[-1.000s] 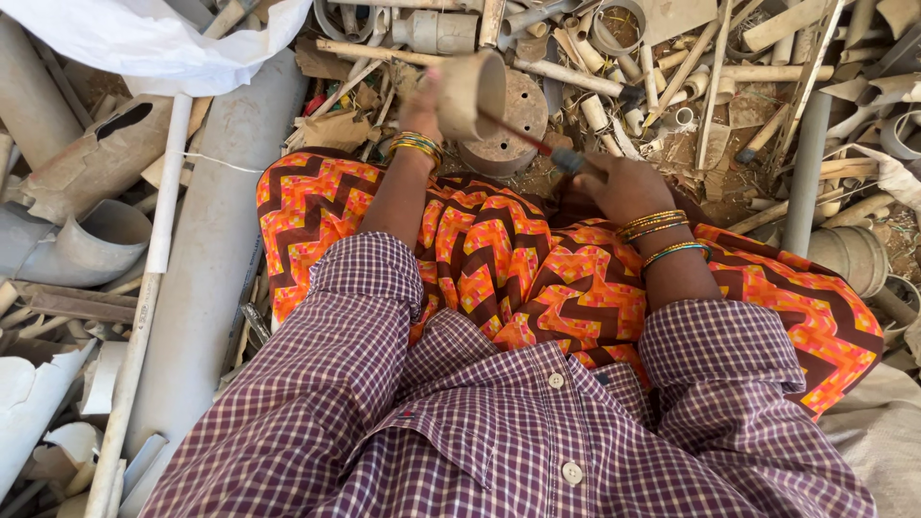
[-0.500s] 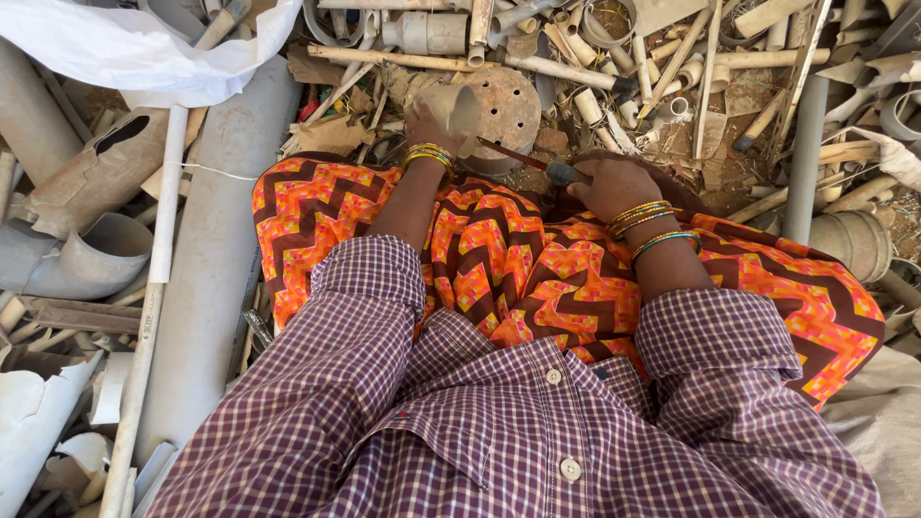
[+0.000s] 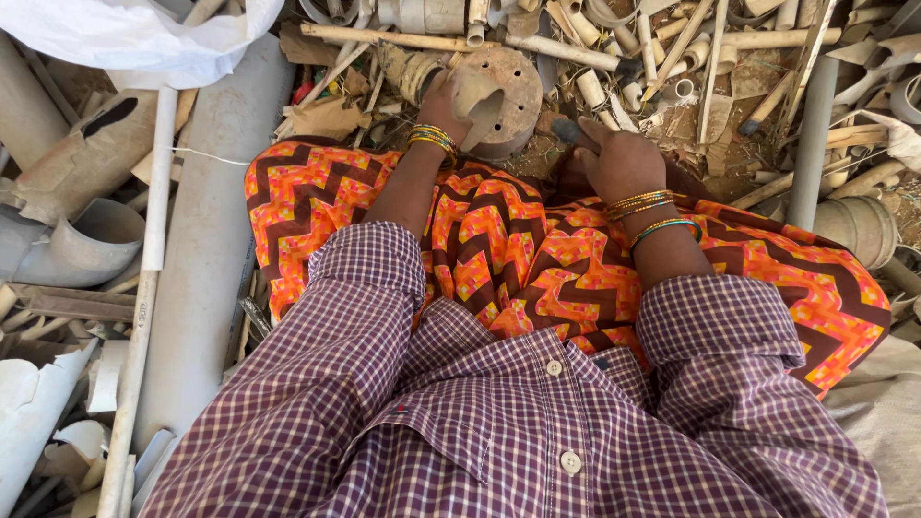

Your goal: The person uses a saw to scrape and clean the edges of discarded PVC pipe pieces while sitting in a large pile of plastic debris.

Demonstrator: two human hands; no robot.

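Gripping a broken perforated pipe cap (image 3: 499,96), left hand (image 3: 446,101); right hand (image 3: 619,163) clutches a dark tool (image 3: 568,130).

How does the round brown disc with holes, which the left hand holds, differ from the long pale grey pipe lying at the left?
The round brown perforated disc is flat, short and rust-coloured; the long pale grey pipe is smooth, plain and much larger. The left hand grips the disc tilted on edge, while the pipe lies flat on the ground, untouched. The disc shows a broken gap in its rim; the pipe looks whole. Both are dusty.
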